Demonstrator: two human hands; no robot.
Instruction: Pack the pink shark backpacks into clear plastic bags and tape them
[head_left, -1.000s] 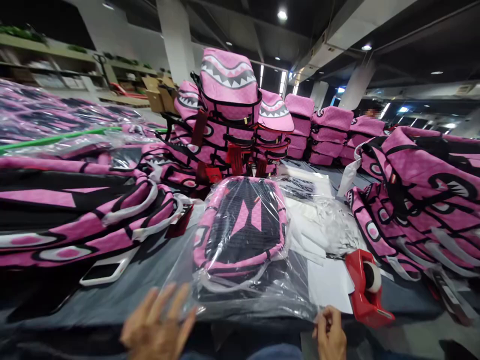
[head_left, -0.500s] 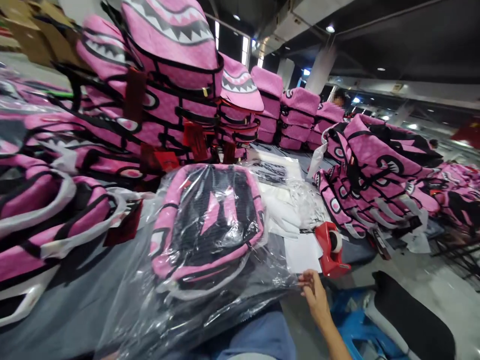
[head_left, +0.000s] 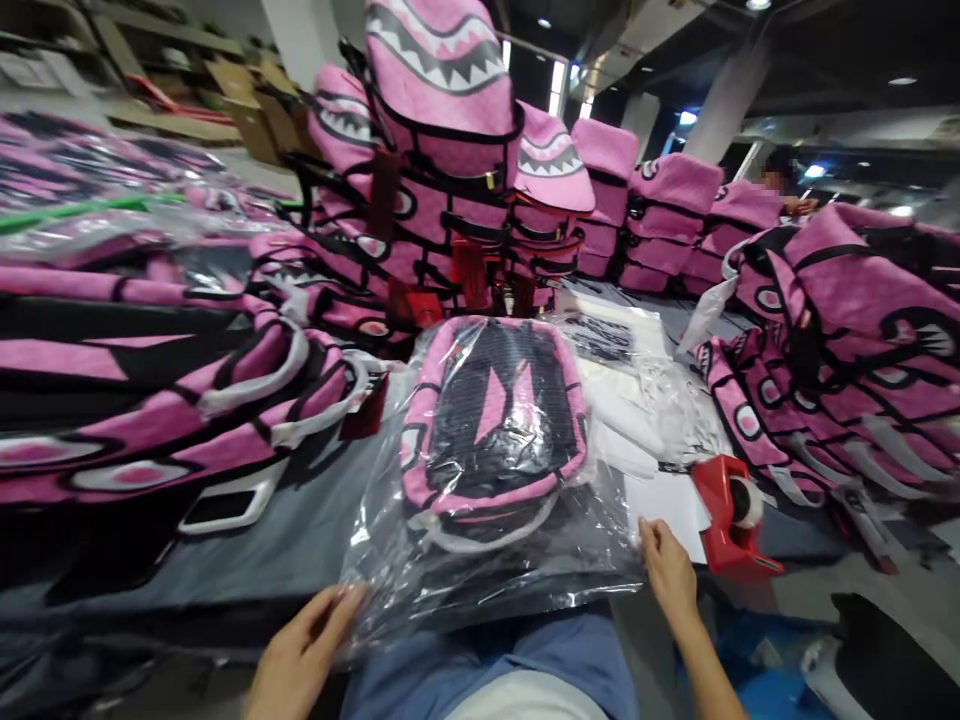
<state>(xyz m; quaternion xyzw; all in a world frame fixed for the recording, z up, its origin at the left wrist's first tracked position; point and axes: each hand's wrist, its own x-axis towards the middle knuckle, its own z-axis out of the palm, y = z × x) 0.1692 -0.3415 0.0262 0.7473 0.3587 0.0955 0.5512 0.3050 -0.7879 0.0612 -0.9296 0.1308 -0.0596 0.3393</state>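
A pink and black backpack lies flat on the table inside a clear plastic bag. White wrap covers its handle, which points toward me. My left hand is at the bag's near left corner, thumb and fingers closed on the film. At the near right corner, my right hand pinches the bag's edge. The bag's open-looking side spreads between my hands, just above my lap. Right of the bag lie white papers and a red tape dispenser.
Tall stacks of pink backpacks stand behind, with more bags at the right. At the left, beside other pink bags, lies a white-framed phone. Folded plastic bags rest beyond the papers. A blue stool is at lower right.
My view has turned left. My left hand has come into sight at the bag's left corner. The bag's near edge is now spread between both hands; my right hand stays at its corner.
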